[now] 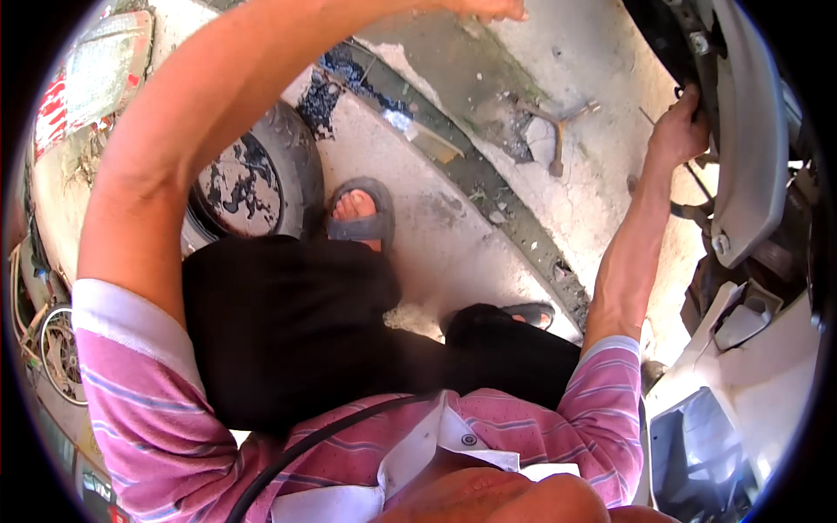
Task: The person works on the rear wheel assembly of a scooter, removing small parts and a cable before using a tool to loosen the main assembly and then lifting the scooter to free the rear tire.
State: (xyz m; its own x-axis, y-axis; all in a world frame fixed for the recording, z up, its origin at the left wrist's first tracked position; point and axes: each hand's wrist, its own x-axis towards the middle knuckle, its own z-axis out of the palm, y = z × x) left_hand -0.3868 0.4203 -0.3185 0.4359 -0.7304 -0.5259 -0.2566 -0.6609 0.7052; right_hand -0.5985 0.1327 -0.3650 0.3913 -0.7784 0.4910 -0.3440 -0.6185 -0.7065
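Striped pink shirt (157, 418) fills the near foreground of the head view, the only view supplied. Right hand (680, 135): raised at the right side, fingers curled against the dark inner edge beside a grey curved panel (754, 148). Whether anything is gripped cannot be determined; the fingertips are partly hidden. The panel lies immediately to the right of this hand, its long axis running down the picture with a slight bow, roughly along the line of the raised forearm. Left hand (488, 9): cut off by the upper edge, well apart from the panel across bare ground; its opening and contents cannot be told. The right hand is clearly the nearer. Between the two, on the ground, lies an apparent hammer (557, 148), touched by neither.
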